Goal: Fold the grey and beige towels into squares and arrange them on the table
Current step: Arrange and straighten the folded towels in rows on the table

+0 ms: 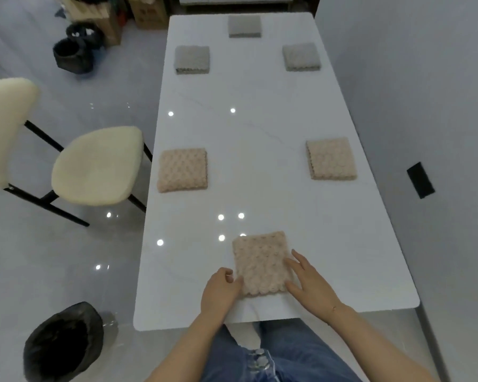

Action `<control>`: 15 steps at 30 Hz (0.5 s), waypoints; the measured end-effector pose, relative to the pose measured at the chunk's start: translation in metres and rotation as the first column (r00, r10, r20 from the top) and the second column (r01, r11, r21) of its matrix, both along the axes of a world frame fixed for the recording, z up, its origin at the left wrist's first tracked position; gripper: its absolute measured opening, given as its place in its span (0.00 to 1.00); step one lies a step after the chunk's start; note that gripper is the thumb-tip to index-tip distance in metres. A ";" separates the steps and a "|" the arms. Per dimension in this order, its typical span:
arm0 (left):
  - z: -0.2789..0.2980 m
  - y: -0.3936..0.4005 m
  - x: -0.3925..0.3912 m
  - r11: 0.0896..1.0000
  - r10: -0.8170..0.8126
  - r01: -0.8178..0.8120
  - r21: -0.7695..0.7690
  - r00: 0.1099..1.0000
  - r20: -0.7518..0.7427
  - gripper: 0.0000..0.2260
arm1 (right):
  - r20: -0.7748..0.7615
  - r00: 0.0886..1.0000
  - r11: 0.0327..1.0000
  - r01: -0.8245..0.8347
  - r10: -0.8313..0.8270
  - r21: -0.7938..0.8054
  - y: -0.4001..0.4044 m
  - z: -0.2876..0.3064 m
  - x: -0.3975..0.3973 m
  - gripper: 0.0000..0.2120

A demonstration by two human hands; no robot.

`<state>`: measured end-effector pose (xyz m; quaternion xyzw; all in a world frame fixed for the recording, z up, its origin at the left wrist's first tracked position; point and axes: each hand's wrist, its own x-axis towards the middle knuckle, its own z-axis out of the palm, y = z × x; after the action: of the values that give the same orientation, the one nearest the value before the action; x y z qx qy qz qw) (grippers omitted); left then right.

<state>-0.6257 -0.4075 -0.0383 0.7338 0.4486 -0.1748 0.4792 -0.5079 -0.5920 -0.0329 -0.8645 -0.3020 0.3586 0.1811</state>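
Observation:
A folded beige towel (260, 261) lies near the front edge of the white table (260, 119). My left hand (221, 289) touches its left near corner with curled fingers. My right hand (309, 282) lies with straight fingers against its right edge. Two more folded beige towels sit mid-table, one at the left (182, 170) and one at the right (331, 158). Three folded grey towels lie at the far end: left (192, 59), right (300, 56) and far centre (244, 25).
A cream chair (94, 166) stands left of the table, and a black bin (64, 343) sits on the floor at the near left. Dark bags and cardboard boxes (94, 31) stand at the far left. A wall runs along the table's right side.

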 end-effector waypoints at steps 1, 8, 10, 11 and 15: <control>-0.004 0.005 0.002 0.998 -0.019 0.018 -0.052 1.000 -0.012 0.18 | -0.022 0.999 0.999 0.045 -0.045 -0.001 0.004 0.000 -0.005 0.27; -0.020 0.019 0.023 0.962 0.001 -0.001 -0.274 1.000 0.003 0.09 | -0.037 0.974 0.974 0.225 -0.224 0.000 0.016 -0.012 -0.026 0.29; -0.023 0.020 0.025 0.947 0.037 -0.027 -0.320 0.999 0.025 0.13 | 0.070 0.978 0.980 0.191 -0.195 0.062 0.015 -0.013 -0.029 0.29; -0.022 0.019 0.025 0.944 0.055 -0.039 -0.327 0.998 0.041 0.12 | 0.119 0.980 0.984 0.144 -0.157 0.108 0.013 -0.015 -0.030 0.29; -0.009 0.021 0.030 0.962 0.059 -0.018 -0.271 0.988 0.144 0.08 | 0.169 0.982 0.977 0.050 -0.086 0.208 0.015 -0.021 -0.031 0.26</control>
<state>-0.5957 -0.3862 -0.0477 0.6642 0.3975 -0.1686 0.6103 -0.5385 -0.5768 -0.0538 -0.8799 -0.3220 0.2412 0.2527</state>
